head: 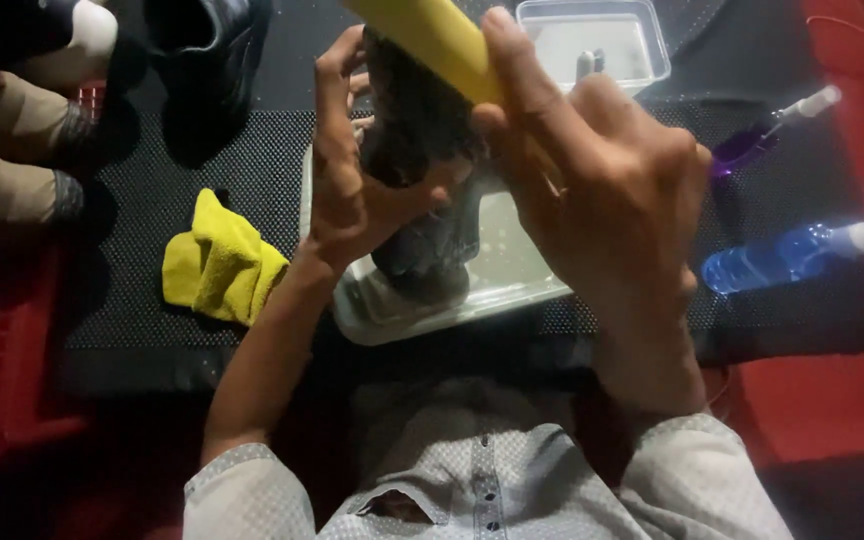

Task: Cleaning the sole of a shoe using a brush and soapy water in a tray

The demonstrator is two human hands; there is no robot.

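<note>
Scrubbing looked mid-way: left hand [347, 190] gripped dark shoe [417, 120] over white tray [512, 280], right hand [602, 170] clenched on yellow brush [432, 35]; other shoes [202, 50] and yellow cloth [220, 262] sat untouched.

No packages, labels, signs or screens can be made out in this view.

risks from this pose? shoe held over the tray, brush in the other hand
1. The left hand holds the dark shoe over the white tray; a slipped grip would likely drop it in and splash.
2. The right hand works the yellow brush close to the left fingers, so a stroke might scrape them.
3. The blue spray bottle lies loose beside the right forearm and could roll.
</note>
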